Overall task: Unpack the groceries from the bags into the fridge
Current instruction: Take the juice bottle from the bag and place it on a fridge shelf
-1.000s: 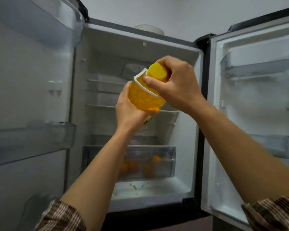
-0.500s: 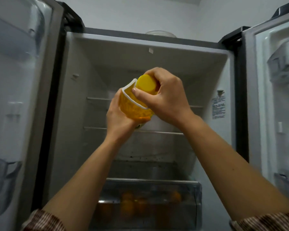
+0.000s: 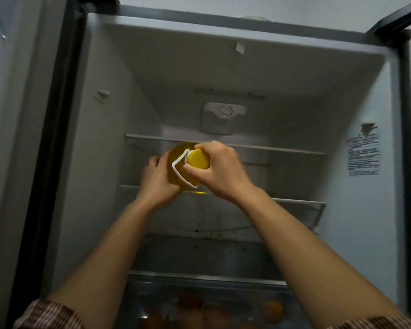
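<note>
- Found bottle [image 3: 177, 173] inside fridge [image 3: 356, 222], upright over left part of middle shelf [image 3: 294, 201] and below upper shelf [image 3: 282, 149].
- Unable to confirm base contact with middle shelf; hidden behind hands.
- Found left hand [image 3: 158, 180] with fingers wrapped round bottle's left side.
- Found right hand [image 3: 223, 173] with fingers pinching yellow cap [image 3: 198, 158], beside white handle [image 3: 179, 170].
- Judged step: setting bottle down on middle shelf.
- Risk: release with base over near edge; likely to tip bottle out toward drawer [image 3: 199, 290] below.
- Risk: carrying weight by cap alone; liable to loosen it and spill.
- Risk: knocking cap against upper shelf if raised; little room overhead.
- Advise sliding farther in and seating flat before letting go.
</note>
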Motion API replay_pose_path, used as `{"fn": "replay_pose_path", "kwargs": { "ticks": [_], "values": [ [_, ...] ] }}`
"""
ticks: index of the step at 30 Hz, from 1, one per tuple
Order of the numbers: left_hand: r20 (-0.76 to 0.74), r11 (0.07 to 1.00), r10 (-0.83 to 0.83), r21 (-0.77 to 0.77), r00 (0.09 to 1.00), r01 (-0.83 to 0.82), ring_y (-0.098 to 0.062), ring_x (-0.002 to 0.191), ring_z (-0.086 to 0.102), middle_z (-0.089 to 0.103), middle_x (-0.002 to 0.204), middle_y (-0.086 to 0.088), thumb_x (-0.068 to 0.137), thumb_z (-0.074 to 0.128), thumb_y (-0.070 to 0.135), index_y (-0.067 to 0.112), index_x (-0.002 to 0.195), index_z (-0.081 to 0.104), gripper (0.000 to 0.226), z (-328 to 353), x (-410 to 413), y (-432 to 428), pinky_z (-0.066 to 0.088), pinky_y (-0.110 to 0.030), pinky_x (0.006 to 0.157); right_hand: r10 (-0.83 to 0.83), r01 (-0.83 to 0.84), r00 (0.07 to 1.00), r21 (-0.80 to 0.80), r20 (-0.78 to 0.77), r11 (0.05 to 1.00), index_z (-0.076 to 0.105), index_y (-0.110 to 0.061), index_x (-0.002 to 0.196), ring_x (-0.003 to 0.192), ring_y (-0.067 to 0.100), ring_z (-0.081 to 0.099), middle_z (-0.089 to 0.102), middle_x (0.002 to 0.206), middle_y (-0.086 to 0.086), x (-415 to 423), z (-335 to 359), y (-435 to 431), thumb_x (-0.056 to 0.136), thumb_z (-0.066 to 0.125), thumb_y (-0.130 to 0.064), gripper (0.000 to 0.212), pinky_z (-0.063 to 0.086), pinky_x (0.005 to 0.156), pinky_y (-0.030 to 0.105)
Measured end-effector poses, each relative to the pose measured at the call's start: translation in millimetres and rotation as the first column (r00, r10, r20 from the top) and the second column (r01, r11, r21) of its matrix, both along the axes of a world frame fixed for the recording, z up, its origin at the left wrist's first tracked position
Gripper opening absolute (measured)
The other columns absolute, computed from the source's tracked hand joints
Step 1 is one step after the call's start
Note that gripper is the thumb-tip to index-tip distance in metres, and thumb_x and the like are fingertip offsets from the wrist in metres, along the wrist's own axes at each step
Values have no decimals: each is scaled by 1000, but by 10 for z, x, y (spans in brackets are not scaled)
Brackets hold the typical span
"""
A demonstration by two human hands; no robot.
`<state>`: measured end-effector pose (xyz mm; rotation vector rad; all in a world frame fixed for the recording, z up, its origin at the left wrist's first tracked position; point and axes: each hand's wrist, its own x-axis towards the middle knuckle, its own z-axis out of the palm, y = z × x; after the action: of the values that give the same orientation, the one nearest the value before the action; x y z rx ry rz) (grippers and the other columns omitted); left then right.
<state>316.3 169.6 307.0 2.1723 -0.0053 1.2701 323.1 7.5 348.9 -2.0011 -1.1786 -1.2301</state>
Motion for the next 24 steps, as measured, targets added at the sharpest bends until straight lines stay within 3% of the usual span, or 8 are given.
{"fn": "replay_pose_path", "kwargs": {
  "ticks": [2, 5, 7, 9, 12, 17, 22, 24],
  "values": [
    [-55, 999, -37, -19, 998, 36, -23, 115, 57, 63, 124, -2, 73, 67, 23, 37, 130, 52, 61, 25, 31, 217, 39, -48, 106, 7, -8, 999, -6, -37, 1000, 62, -13, 121, 101, 23, 58, 63, 111, 9, 154, -61, 202, 81, 70, -40, 48, 42, 84, 30],
    [26, 922, -203, -331, 979, 200, -15, 88, 63, 71, 101, -6, 87, 51, -2, 9, 114, 68, 34, 70, -36, 358, 53, -15, 76, -4, 1, 997, -38, -76, 999, 62, -13, 122, 103, 27, 58, 62, 113, 12, 360, -104, 488, 82, 70, -37, 47, 42, 84, 29],
    [38, 863, -225, -456, 974, 217, -21, 86, 63, 73, 83, -6, 91, 48, 6, 10, 89, 72, 25, 107, -26, 410, 52, -17, 74, 7, -12, 995, -52, -99, 999, 63, -14, 122, 103, 30, 59, 62, 112, 13, 473, -97, 654, 81, 71, -35, 46, 41, 82, 27],
    [13, 856, -202, -483, 979, 183, -27, 95, 65, 72, 86, -11, 89, 47, 27, 19, 73, 73, 31, 142, 38, 494, 49, -33, 92, 25, -37, 992, -98, -122, 994, 62, -17, 123, 102, 31, 60, 62, 113, 15, 566, -75, 809, 81, 71, -35, 47, 44, 83, 28],
    [-107, 926, -93, -374, 990, 46, -36, 106, 61, 68, 108, -22, 80, 42, 38, 8, 91, 74, 45, 134, 104, 541, 47, -43, 97, -2, -22, 993, -199, -118, 980, 59, -21, 126, 102, 31, 59, 60, 115, 15, 652, -32, 918, 82, 68, -40, 49, 44, 80, 28],
    [-211, 967, 141, -180, 967, -180, -34, 113, 57, 66, 119, -11, 88, 39, 29, 22, 116, 66, 40, 57, 196, 546, 42, -41, 100, -22, -58, 965, -293, -262, 954, 54, -14, 131, 101, 28, 58, 61, 118, 15, 671, 64, 912, 92, 57, -32, 43, 31, 69, 18],
    [-151, 942, 323, -40, 934, -332, -35, 117, 54, 65, 119, -13, 93, 38, 22, 24, 123, 61, 38, -42, 209, 461, 28, -37, 106, 99, -133, 876, -39, -472, 990, 71, -6, 104, 102, 25, 62, 70, 104, 11, 711, 25, 855, 95, 48, -19, 28, 43, 78, 29],
    [-130, 919, 390, -5, 912, -394, -34, 116, 53, 66, 116, -13, 93, 39, 15, 24, 127, 57, 39, -104, 171, 363, 18, -40, 111, 71, -119, 859, -63, -507, 991, 70, -8, 109, 110, 25, 59, 68, 114, 11, 707, -47, 787, 95, 46, -16, 28, 44, 88, 31]
  ]
}}
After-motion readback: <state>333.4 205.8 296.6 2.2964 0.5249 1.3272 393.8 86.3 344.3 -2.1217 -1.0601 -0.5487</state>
